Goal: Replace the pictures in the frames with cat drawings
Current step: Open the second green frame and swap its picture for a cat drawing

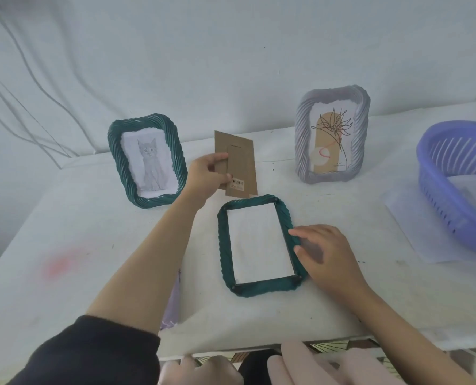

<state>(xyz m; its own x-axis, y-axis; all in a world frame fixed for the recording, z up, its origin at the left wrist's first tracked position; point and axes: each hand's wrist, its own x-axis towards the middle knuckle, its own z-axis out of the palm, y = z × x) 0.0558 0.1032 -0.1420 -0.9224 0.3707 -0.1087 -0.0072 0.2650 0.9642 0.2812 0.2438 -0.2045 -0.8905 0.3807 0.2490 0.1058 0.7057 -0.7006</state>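
The lilac slotted plastic basket point(459, 187) at far right is cut off by the picture's edge. The small barcode sticker point(237, 183) on the brown cardboard backing board point(241, 165) is too small to read. The face-down dark green twisted-rope frame point(248, 287) hides whatever its white sheet point(259, 243) shows.

This looks like a makeshift recording or craft setup, not a furnished room. A white cloth point(231, 56) hangs as a wrinkled backdrop behind a table point(78, 234) covered in stained white fabric. Picture frames stand toward the table's far edge: a green one point(114, 162) at the left, a grey one point(300, 151) at the right. A purple plastic basket point(437, 173) sits on paper at the right edge.
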